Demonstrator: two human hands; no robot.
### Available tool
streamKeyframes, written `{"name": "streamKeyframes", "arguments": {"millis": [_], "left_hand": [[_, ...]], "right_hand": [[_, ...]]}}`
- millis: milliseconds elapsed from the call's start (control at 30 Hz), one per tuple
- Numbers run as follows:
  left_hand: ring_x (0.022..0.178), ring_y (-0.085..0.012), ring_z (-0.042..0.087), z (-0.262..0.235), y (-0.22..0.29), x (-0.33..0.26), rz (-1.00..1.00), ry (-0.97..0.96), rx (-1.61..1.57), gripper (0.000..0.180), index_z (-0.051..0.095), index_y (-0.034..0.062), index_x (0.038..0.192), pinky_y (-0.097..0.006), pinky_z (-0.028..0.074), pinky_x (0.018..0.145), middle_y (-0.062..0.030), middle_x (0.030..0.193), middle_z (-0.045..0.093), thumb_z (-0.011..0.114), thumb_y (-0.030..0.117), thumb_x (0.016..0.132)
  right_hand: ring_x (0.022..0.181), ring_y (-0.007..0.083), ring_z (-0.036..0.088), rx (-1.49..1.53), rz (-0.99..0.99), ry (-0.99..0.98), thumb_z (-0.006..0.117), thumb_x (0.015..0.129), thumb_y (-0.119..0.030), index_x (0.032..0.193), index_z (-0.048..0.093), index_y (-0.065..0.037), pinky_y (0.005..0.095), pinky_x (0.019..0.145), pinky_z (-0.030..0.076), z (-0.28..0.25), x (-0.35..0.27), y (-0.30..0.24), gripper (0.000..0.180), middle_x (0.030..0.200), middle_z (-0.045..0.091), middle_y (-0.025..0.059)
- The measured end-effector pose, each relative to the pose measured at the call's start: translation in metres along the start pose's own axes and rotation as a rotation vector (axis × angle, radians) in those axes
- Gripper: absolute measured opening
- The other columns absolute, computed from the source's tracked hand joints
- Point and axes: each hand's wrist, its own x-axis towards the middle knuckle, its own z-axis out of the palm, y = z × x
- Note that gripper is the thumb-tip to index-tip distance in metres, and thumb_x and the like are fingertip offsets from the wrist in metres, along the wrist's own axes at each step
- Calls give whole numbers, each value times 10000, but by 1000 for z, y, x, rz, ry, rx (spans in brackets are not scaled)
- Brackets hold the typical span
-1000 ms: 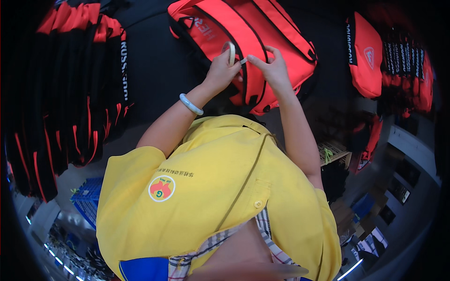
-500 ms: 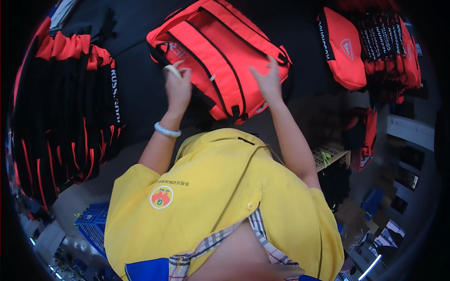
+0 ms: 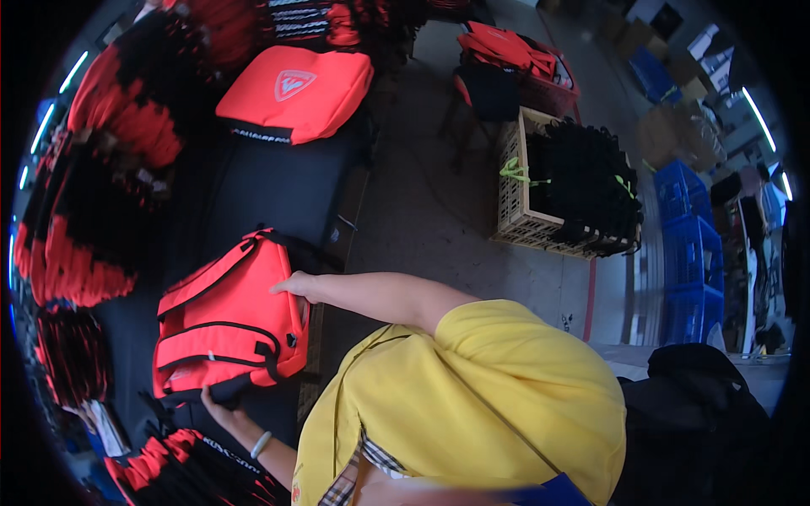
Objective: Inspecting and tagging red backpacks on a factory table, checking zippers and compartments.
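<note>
A white shield-shaped emblem [image 3: 294, 83] sits on the red bag at top centre. Blue crates [image 3: 690, 253] stand stacked at right, cardboard boxes [image 3: 666, 135] beyond them.

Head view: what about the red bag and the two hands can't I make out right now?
- Left hand: its fingers go under the lower edge of the red bag, so the grip is hidden.
- Right hand: its fingertips lie at the bag's upper right edge; whether they pinch it is too small to tell.
- Bag's underside: turned against the black table.
- Lower forearms: hidden by the yellow shirt.
</note>
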Motion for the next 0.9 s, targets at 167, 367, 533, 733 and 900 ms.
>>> {"name": "streamKeyframes", "arguments": {"millis": [167,367,533,733,900], "left_hand": [[904,-235,661,181,49,-143,398,-38,231,450,617,38,1136,-369,563,751,-95,1039,658,742,274,774],[1113,-292,598,300,4,-200,631,-364,329,598,516,-29,1320,-415,534,885,-182,1276,566,713,212,809],[1148,-282,567,405,-31,-183,568,-710,307,630,461,-54,1358,-424,460,987,-156,1297,544,673,119,791],[1147,-191,551,577,-120,-169,547,-1128,390,558,462,-26,1341,-332,409,1010,-97,1254,573,673,34,829],[1006,-129,605,706,-220,-160,164,-1255,573,396,520,7,1224,-262,484,885,-41,1150,619,691,50,870]], "right_hand": [[963,246,678,241,-19,-326,720,841,-193,1193,597,23,379,850,557,-67,-108,-59,431,1108,681,138],[1059,198,650,617,-306,-450,679,894,-227,1267,563,-38,380,935,519,-188,-151,-85,434,1197,654,83],[1164,205,592,887,-440,-335,704,885,-302,1359,488,-79,395,997,481,-307,-199,-130,567,1320,583,77],[1128,226,600,758,-845,470,717,855,-132,1350,481,-55,387,986,491,-419,-244,-163,553,1264,603,89],[1073,200,600,485,-1047,1041,701,836,-69,1220,589,30,334,940,464,-509,-288,-159,413,1193,633,85]]}}
